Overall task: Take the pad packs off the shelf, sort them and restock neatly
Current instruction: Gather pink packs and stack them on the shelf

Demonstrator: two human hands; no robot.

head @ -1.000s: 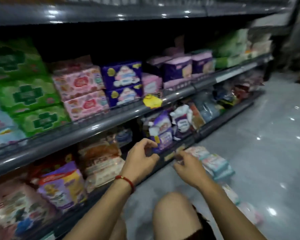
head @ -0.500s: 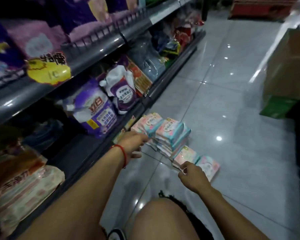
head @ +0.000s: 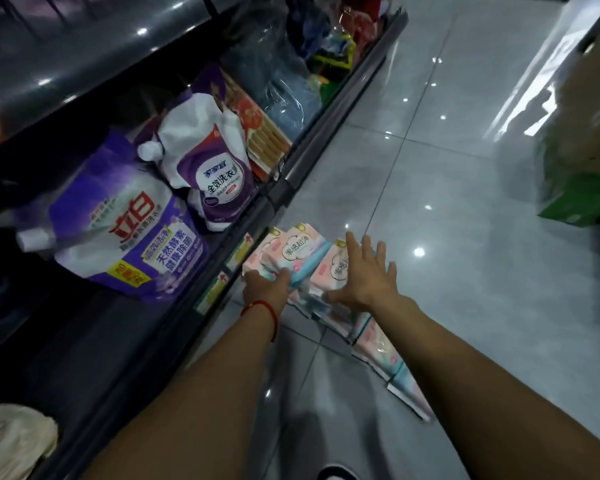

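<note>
Pink and light-blue pad packs [head: 300, 252] are stacked on the floor tiles against the front edge of the bottom shelf [head: 174, 337]. My left hand [head: 265, 287], with a red string at the wrist, grips the near end of the left stack, fingers curled under the top pack. My right hand [head: 364, 275] is spread flat, fingers straight, over the pad stack on the right [head: 338, 268]. More pad packs [head: 378, 344] lie in a row on the floor, partly hidden beneath my right forearm.
Two purple and white detergent pouches [head: 132, 233] [head: 212, 164] lean on the bottom shelf, with snack and blue packs further along it. A green pack under a cardboard box [head: 579, 199] stands at the right. Glossy grey floor tiles [head: 465, 271] stretch between.
The view dropped from the upper shelves to the floor. Both hands moved forward from the shelf edge onto the stacked pad packs; my right hand opened wide.
</note>
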